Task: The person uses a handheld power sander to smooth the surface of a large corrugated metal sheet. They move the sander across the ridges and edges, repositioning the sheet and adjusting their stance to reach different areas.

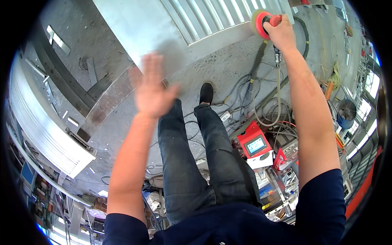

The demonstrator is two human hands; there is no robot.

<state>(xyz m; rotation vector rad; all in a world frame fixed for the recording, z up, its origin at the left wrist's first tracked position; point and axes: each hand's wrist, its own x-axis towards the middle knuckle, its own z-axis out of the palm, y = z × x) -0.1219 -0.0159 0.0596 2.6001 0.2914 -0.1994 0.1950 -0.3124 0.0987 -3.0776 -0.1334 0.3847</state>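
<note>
My left hand (152, 87) is spread open, fingers splayed and blurred, hovering over the bare edge of the louvred metal panel (163, 28) and holding nothing. My right hand (279, 32) is wrapped tight around the red orbital sander (263, 20), whose pad sits at the panel's right-hand border, beside the slatted section. To sand well here, I judge I should keep the pad flat on the sheet and let the open hand steady the panel without straying under the disc. The sander's hose (278, 87) hangs down from my wrist toward a tangle of cables (245, 94) on the concrete floor; it could snag. A red-cased machine with a small screen (255, 145) stands by my right leg, near my black shoe (206, 93).
</note>
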